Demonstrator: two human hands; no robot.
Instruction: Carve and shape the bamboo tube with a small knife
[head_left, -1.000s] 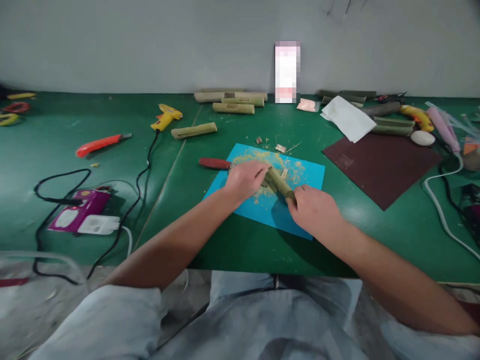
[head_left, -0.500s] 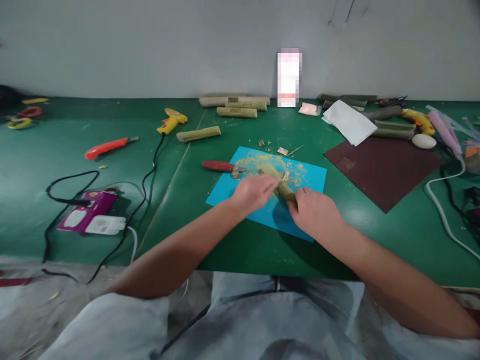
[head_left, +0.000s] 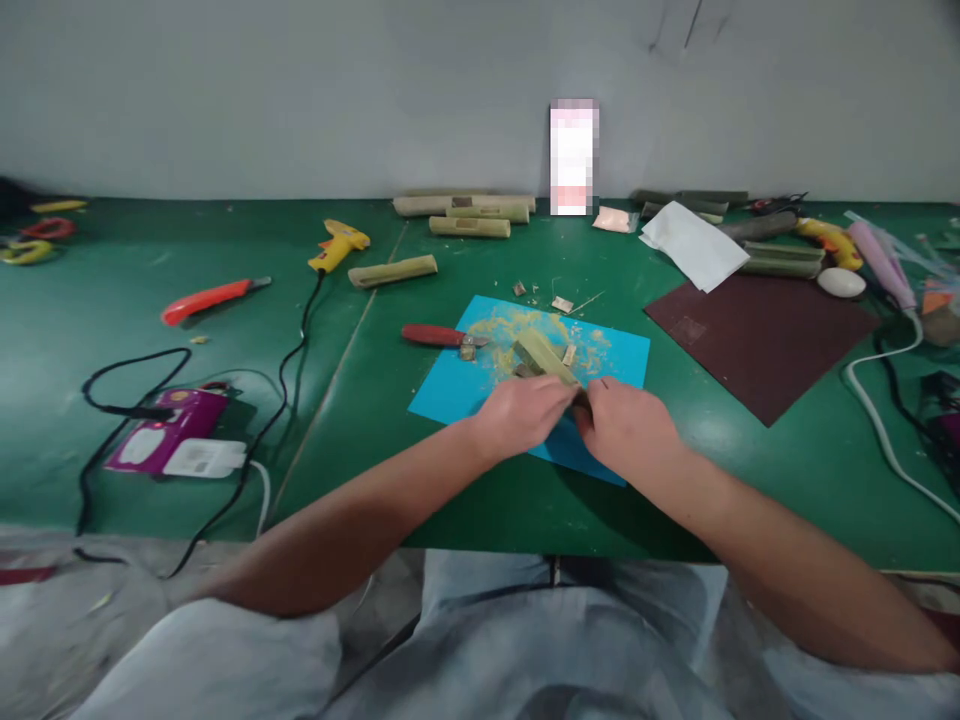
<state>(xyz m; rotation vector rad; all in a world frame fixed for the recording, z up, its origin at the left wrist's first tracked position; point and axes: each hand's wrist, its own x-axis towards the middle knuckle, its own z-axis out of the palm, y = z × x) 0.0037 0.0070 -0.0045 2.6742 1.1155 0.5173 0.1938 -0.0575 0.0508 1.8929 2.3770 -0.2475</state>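
Note:
A split bamboo piece (head_left: pixel 541 350) lies slanted over a blue sheet (head_left: pixel 450 385) strewn with yellowish dust. My right hand (head_left: pixel 630 422) is closed around its near end. Against the bamboo, just left of that grip, my left hand (head_left: pixel 525 410) has its fingers pressed together; whatever they may hold is hidden. A small dark bit shows under the left hand's knuckles, too covered to identify. On the sheet's left edge rests a red-handled knife (head_left: pixel 435 335), with a small square chip (head_left: pixel 468 352) by its blade. Another small chip (head_left: pixel 569 355) sits right of the bamboo.
Bamboo tubes (head_left: pixel 470 227) lie along the back wall. To the left are a yellow glue gun (head_left: pixel 339 246), an orange-red cutter (head_left: pixel 210 302) and a purple power strip (head_left: pixel 169 430) with cords. Brown sandpaper-like sheet (head_left: pixel 757 350), white paper (head_left: pixel 694 245) and a corded pink tool (head_left: pixel 883 262) are at right.
My left hand has slid down along the bamboo toward my right hand, uncovering more of its upper part. My right hand keeps its grip. The view has shifted slightly.

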